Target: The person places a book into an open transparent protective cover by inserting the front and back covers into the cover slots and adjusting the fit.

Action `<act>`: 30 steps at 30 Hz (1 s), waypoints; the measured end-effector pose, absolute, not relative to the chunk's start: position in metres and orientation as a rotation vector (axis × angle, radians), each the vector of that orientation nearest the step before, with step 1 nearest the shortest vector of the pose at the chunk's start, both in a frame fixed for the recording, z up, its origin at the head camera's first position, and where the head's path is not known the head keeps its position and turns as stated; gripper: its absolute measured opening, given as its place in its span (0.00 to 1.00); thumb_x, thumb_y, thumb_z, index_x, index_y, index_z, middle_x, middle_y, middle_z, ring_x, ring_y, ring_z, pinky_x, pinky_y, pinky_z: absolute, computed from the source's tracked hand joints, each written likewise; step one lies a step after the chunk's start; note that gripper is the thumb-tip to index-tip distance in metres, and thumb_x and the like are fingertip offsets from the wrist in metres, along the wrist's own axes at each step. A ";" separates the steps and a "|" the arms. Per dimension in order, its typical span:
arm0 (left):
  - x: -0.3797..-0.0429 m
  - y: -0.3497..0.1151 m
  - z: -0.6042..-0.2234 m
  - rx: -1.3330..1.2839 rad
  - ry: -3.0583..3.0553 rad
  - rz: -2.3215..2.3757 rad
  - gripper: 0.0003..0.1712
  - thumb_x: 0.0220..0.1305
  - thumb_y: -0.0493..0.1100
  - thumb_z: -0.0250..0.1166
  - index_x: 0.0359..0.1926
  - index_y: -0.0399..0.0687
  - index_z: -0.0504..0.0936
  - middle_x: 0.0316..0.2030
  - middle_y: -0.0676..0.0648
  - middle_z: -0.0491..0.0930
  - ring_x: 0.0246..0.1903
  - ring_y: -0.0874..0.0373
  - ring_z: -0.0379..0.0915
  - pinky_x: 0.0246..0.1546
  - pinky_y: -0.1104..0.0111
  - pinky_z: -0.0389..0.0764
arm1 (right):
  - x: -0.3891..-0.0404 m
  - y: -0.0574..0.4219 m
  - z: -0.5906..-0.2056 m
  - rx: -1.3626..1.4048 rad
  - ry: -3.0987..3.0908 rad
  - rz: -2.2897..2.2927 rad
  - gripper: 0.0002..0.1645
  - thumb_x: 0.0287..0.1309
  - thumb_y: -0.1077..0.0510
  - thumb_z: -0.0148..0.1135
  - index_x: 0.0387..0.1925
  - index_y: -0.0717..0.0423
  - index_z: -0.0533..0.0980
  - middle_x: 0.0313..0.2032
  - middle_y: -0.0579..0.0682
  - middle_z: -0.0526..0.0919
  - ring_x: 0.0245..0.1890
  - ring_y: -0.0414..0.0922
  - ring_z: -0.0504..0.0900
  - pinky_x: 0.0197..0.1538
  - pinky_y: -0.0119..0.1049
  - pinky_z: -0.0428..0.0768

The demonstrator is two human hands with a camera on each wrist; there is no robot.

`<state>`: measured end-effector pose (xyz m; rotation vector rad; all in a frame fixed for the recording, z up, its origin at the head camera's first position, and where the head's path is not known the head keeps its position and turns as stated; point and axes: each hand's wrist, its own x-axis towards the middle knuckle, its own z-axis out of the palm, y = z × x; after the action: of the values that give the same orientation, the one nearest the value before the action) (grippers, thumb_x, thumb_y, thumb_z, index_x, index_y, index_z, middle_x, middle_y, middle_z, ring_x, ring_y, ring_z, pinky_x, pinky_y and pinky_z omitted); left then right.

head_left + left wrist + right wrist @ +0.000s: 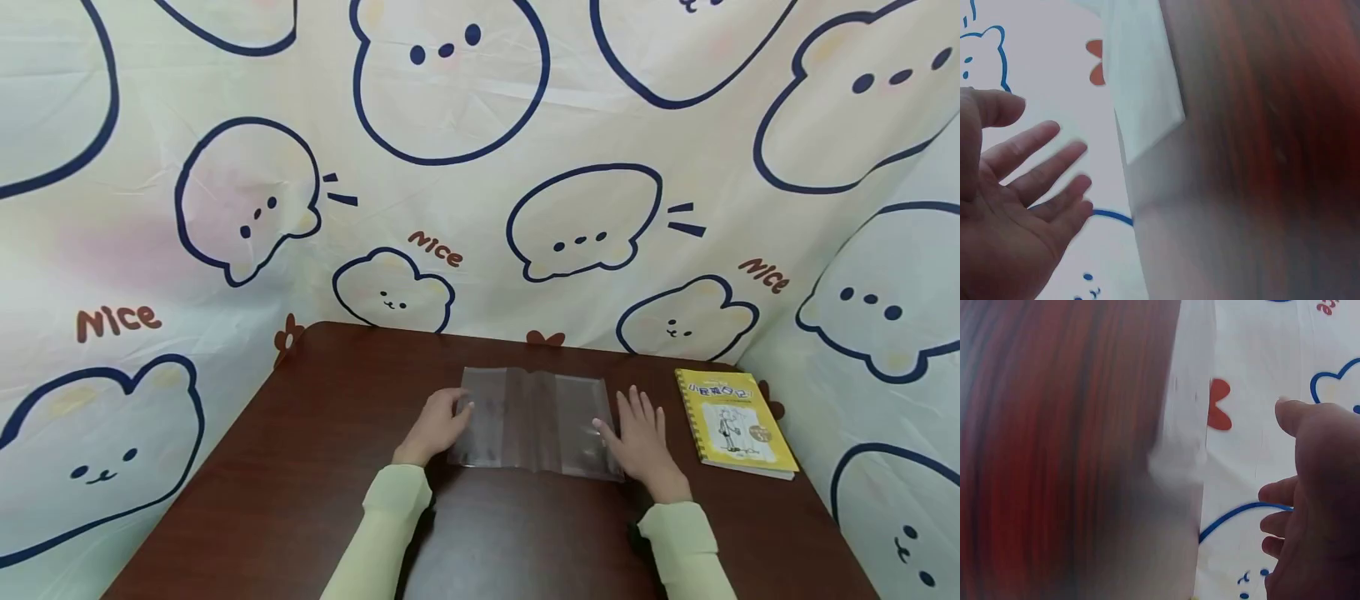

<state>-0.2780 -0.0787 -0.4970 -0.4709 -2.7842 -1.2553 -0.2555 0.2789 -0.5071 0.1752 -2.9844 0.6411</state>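
Note:
A clear plastic book cover (pixel 532 421) lies spread flat on the brown table, with a fold running down its middle. My left hand (pixel 437 425) is at its left edge, thumb stretched toward the plastic. Beyond the right edge my right hand (pixel 641 442) has its fingers spread, and its thumb overlaps the cover in the head view. The left wrist view shows the left hand (pixel 1029 187) with loosely extended fingers and nothing in them. Seen from the right wrist, the right hand (pixel 1322 500) holds nothing either, and the cover (pixel 1186 381) looks like a whitish strip.
Right of the right hand lies a yellow book (pixel 735 423) with a cartoon drawing on its front. A pale cloth (pixel 480 200) printed with bear outlines hangs behind and beside the dark wooden table (pixel 300 467).

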 end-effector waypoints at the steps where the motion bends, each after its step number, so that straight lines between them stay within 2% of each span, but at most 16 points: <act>1: -0.278 -0.075 -0.496 -0.471 -2.775 -1.292 0.20 0.71 0.44 0.54 0.59 0.40 0.76 0.56 0.42 0.77 0.53 0.48 0.74 0.55 0.52 0.75 | -0.255 0.285 -0.507 0.166 -2.986 0.646 0.51 0.66 0.32 0.45 0.72 0.67 0.50 0.73 0.70 0.40 0.73 0.67 0.37 0.67 0.68 0.32; 3: -0.280 -0.067 -0.493 -0.497 -2.754 -1.351 0.18 0.71 0.44 0.54 0.57 0.43 0.78 0.54 0.44 0.79 0.39 0.52 0.78 0.46 0.57 0.78 | -0.255 0.299 -0.507 0.138 -2.991 0.664 0.51 0.66 0.32 0.45 0.72 0.67 0.50 0.73 0.70 0.39 0.73 0.68 0.37 0.67 0.69 0.31; 4: -0.281 -0.062 -0.491 -0.510 -2.748 -1.364 0.17 0.71 0.44 0.54 0.56 0.44 0.79 0.52 0.45 0.80 0.32 0.54 0.77 0.41 0.59 0.79 | -0.255 0.306 -0.507 0.122 -2.994 0.672 0.51 0.66 0.32 0.44 0.72 0.67 0.50 0.73 0.71 0.39 0.72 0.68 0.36 0.67 0.69 0.31; 6: -0.283 -0.051 -0.487 -0.545 -2.744 -1.355 0.17 0.71 0.44 0.54 0.55 0.46 0.80 0.51 0.46 0.81 0.27 0.58 0.74 0.37 0.63 0.78 | -0.255 0.320 -0.506 0.095 -2.998 0.707 0.51 0.66 0.31 0.43 0.72 0.67 0.49 0.73 0.71 0.39 0.72 0.68 0.36 0.66 0.70 0.31; 8: -0.285 -0.038 -0.483 -0.595 -2.742 -1.363 0.16 0.71 0.44 0.53 0.54 0.46 0.80 0.50 0.46 0.81 0.18 0.60 0.69 0.33 0.66 0.77 | -0.253 0.334 -0.504 0.085 -2.995 0.748 0.50 0.67 0.32 0.43 0.72 0.67 0.50 0.73 0.72 0.39 0.72 0.69 0.36 0.66 0.71 0.32; 9: -0.286 -0.031 -0.481 -0.624 -2.741 -1.370 0.16 0.71 0.44 0.53 0.53 0.46 0.81 0.49 0.46 0.82 0.17 0.61 0.68 0.32 0.67 0.76 | -0.251 0.341 -0.503 0.081 -2.993 0.759 0.50 0.67 0.32 0.43 0.72 0.68 0.50 0.72 0.73 0.40 0.72 0.70 0.37 0.65 0.72 0.33; 13: -0.287 -0.003 -0.472 -0.758 -2.715 -1.462 0.15 0.72 0.43 0.53 0.51 0.45 0.82 0.46 0.46 0.83 0.24 0.62 0.74 0.33 0.69 0.77 | -0.244 0.371 -0.502 0.060 -2.973 0.797 0.48 0.69 0.34 0.42 0.71 0.69 0.51 0.71 0.76 0.42 0.70 0.73 0.38 0.64 0.74 0.35; 14: -0.288 0.004 -0.470 -0.790 -2.703 -1.509 0.15 0.72 0.44 0.52 0.50 0.46 0.82 0.45 0.46 0.83 0.29 0.61 0.77 0.35 0.68 0.77 | -0.242 0.379 -0.501 0.047 -2.969 0.803 0.48 0.69 0.34 0.42 0.71 0.70 0.51 0.70 0.76 0.43 0.70 0.74 0.39 0.63 0.74 0.35; 16: -0.290 0.018 -0.468 -0.841 -2.677 -1.645 0.15 0.73 0.44 0.52 0.50 0.45 0.82 0.44 0.44 0.84 0.40 0.56 0.80 0.40 0.66 0.79 | -0.240 0.393 -0.502 0.021 -2.950 0.802 0.46 0.70 0.36 0.41 0.70 0.70 0.52 0.70 0.77 0.44 0.69 0.75 0.40 0.62 0.75 0.36; 19: -0.294 0.037 -0.467 -0.848 -2.640 -1.938 0.16 0.74 0.45 0.51 0.50 0.44 0.82 0.45 0.41 0.84 0.48 0.48 0.80 0.49 0.59 0.79 | -0.237 0.412 -0.505 -0.011 -2.905 0.754 0.42 0.71 0.40 0.42 0.67 0.72 0.56 0.68 0.79 0.49 0.66 0.77 0.45 0.59 0.77 0.40; 23: -0.299 0.061 -0.466 -0.810 -2.600 -2.262 0.18 0.74 0.44 0.50 0.51 0.39 0.81 0.45 0.37 0.83 0.51 0.41 0.78 0.54 0.51 0.77 | -0.237 0.433 -0.510 -0.093 -2.868 0.669 0.39 0.71 0.43 0.44 0.64 0.74 0.59 0.65 0.81 0.53 0.63 0.78 0.50 0.56 0.76 0.48; 27: -0.302 0.083 -0.466 -0.836 -2.611 -2.347 0.19 0.74 0.43 0.50 0.54 0.36 0.79 0.46 0.35 0.83 0.51 0.41 0.78 0.53 0.51 0.77 | -0.238 0.450 -0.512 -0.208 -2.858 0.605 0.40 0.70 0.44 0.45 0.63 0.78 0.58 0.60 0.81 0.60 0.58 0.76 0.58 0.55 0.72 0.55; 30: -0.302 0.099 -0.466 -0.810 -2.625 -2.373 0.18 0.74 0.44 0.50 0.53 0.37 0.79 0.45 0.36 0.83 0.49 0.43 0.80 0.52 0.50 0.78 | -0.238 0.461 -0.512 -0.266 -2.847 0.593 0.41 0.69 0.46 0.46 0.62 0.82 0.57 0.55 0.80 0.64 0.53 0.73 0.64 0.53 0.68 0.62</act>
<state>-0.3020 0.0992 -0.4663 -0.8097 -2.6254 -2.3730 -0.2376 0.4613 -0.5125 -0.2658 -2.8471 0.5932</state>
